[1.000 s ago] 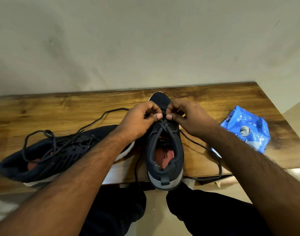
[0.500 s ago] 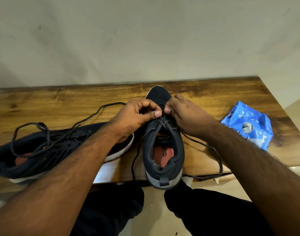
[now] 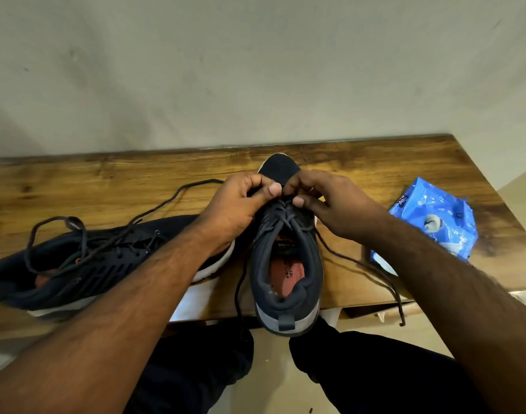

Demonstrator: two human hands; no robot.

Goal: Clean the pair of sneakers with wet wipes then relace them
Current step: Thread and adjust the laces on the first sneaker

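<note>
Sneakers sit on the wooden surface (image 3: 375, 174). The upright sneaker (image 3: 287, 264) stands in the middle with its heel hanging over the near edge and its toe pointing at the wall. Both hands meet over its front eyelets: the left hand (image 3: 237, 204) has a narrow grip, thumb and fingers pinching the dark lace (image 3: 357, 264), and the right hand (image 3: 327, 201) pinches the same lace just beside it. Loose lace ends trail down both sides of this shoe, one dangling past the edge. The second sneaker (image 3: 85, 264) lies on its side to the left, its own lace looped loosely. A blue wet wipes pack (image 3: 434, 219) lies at the right.
</note>
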